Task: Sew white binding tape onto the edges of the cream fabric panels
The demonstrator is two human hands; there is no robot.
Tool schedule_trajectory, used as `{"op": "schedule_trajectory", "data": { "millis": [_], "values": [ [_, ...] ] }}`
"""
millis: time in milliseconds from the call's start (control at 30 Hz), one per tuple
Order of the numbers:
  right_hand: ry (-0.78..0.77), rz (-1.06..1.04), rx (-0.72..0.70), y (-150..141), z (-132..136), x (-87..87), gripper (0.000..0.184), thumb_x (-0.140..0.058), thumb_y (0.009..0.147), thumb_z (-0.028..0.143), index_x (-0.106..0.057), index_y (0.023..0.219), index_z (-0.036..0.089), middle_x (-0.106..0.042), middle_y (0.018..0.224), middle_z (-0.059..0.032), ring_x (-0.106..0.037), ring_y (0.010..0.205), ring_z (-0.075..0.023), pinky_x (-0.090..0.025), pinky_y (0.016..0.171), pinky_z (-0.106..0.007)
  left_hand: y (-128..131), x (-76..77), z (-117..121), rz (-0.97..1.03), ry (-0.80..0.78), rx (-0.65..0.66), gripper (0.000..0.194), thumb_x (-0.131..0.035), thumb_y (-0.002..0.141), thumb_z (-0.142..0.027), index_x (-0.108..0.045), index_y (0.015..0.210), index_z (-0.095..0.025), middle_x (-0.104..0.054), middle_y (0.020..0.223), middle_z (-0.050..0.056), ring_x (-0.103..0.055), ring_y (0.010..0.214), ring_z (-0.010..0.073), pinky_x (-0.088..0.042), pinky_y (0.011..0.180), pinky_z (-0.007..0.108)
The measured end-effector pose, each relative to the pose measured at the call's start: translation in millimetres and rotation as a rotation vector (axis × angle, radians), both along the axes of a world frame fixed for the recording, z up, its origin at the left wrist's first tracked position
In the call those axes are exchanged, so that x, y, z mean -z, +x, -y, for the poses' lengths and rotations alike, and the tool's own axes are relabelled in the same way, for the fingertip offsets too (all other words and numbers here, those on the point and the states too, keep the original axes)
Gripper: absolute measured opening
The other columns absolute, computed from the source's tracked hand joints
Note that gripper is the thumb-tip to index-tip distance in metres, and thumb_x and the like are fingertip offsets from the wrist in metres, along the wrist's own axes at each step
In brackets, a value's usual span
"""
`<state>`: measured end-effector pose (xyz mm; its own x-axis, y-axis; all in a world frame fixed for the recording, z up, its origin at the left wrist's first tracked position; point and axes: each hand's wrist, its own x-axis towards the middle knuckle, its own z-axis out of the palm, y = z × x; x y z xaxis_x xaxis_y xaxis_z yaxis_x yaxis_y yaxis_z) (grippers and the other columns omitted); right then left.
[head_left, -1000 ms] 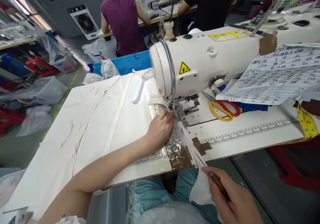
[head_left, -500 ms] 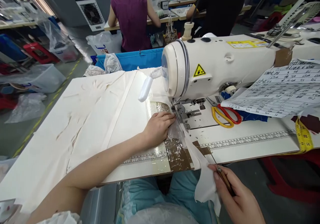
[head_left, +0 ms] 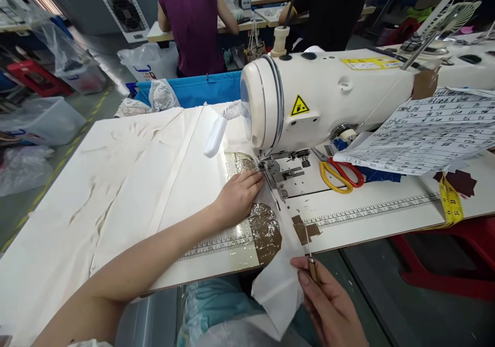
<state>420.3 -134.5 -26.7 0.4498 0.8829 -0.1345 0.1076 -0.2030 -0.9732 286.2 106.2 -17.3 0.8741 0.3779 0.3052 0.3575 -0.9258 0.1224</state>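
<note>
My left hand (head_left: 238, 196) lies flat beside the needle area of the white sewing machine (head_left: 325, 97), fingers stretched out and pressing on thin white fabric. This white fabric (head_left: 279, 280) runs from under the presser foot (head_left: 264, 165) over the table's front edge and hangs above my lap. At its right edge, my right hand (head_left: 328, 298) is closed round an awl (head_left: 312, 268) with a wooden handle and a thin metal spike pointing away from me. The thumb and forefinger are at the fabric's edge; whether they pinch it, I cannot tell.
Scissors (head_left: 340, 176) with yellow and red handles lie right of the needle. Handwritten sheets (head_left: 421, 135) and a yellow tape measure (head_left: 450, 202) are farther right. White cloth pieces (head_left: 131, 182) cover the table's left. Two people sit working beyond a blue cloth bin (head_left: 209, 85).
My right hand has moved left with the awl, and the hanging fabric has swung left and spread wider. My left hand stays by the needle. The whole view has shifted slightly.
</note>
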Motion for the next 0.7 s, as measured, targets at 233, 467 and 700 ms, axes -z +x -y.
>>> {"op": "schedule_trajectory", "data": {
  "millis": [233, 467, 700],
  "values": [
    [-0.145, 0.022, -0.037, 14.1, -5.4, -6.2, 0.036, -0.058, 0.092, 0.05, -0.07, 0.111, 0.022, -0.076, 0.103, -0.0087, -0.072, 0.093, -0.0212, -0.059, 0.07, -0.021, 11.6, -3.2, 4.0, 0.003, 0.08, -0.088, 0.04, -0.044, 0.087, -0.001, -0.061, 0.124, -0.006, -0.06, 0.129, 0.017, -0.05, 0.124, 0.0315, -0.052, 0.096, 0.046],
    [-0.088, 0.169, -0.022, 9.3, -18.8, -12.1, 0.035, -0.054, 0.094, 0.048, -0.068, 0.111, 0.02, -0.074, 0.094, -0.007, -0.066, 0.069, -0.0158, -0.054, 0.059, -0.021, 10.1, -5.1, -8.6, 0.112, -0.037, 0.002, 0.037, -0.038, 0.092, -0.004, -0.065, 0.113, -0.015, -0.062, 0.107, 0.011, -0.054, 0.101, 0.0242, -0.055, 0.084, 0.042],
    [-0.068, 0.247, 0.019, 6.7, -32.5, -23.3, 0.034, -0.049, 0.097, 0.047, -0.067, 0.111, 0.021, -0.073, 0.089, -0.0049, -0.062, 0.063, -0.0148, -0.049, 0.054, -0.022, 6.9, -1.1, -12.2, 0.098, 0.028, 0.015, 0.034, -0.039, 0.091, -0.006, -0.062, 0.116, -0.012, -0.062, 0.113, 0.012, -0.053, 0.108, 0.0261, -0.054, 0.086, 0.042]
  ]
}}
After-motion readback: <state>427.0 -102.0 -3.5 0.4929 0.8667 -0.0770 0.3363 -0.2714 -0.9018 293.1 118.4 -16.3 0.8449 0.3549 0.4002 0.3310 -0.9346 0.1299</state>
